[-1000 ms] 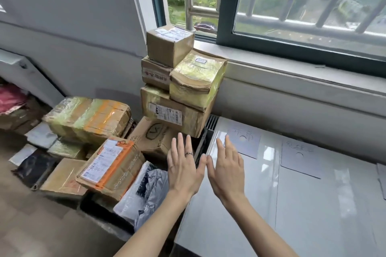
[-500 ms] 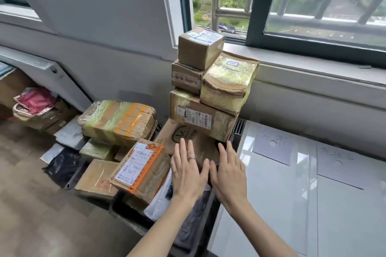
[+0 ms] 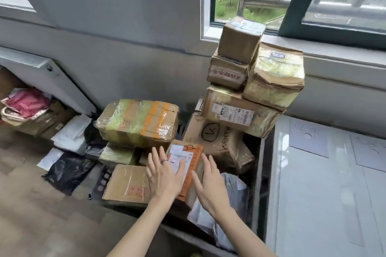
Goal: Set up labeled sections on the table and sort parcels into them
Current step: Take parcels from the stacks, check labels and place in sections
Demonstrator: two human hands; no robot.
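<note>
Lower centre of frame: small brown cardboard parcel with orange tape and white label [image 3: 188,165] | left hand [image 3: 164,175], right hand [image 3: 210,183] flank it, fingers straight, loosely spread | right: white table [image 3: 313,204], two grey label sheets [image 3: 309,140].

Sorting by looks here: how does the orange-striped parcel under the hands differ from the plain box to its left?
The orange-striped parcel bears a white label; the plain box only a red stamp. The striped one sits tilted, higher; the plain one lies flat. Both are taped brown cardboard.

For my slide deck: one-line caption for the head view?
Both open hands reach for an orange-taped parcel beside the labeled table.
</note>
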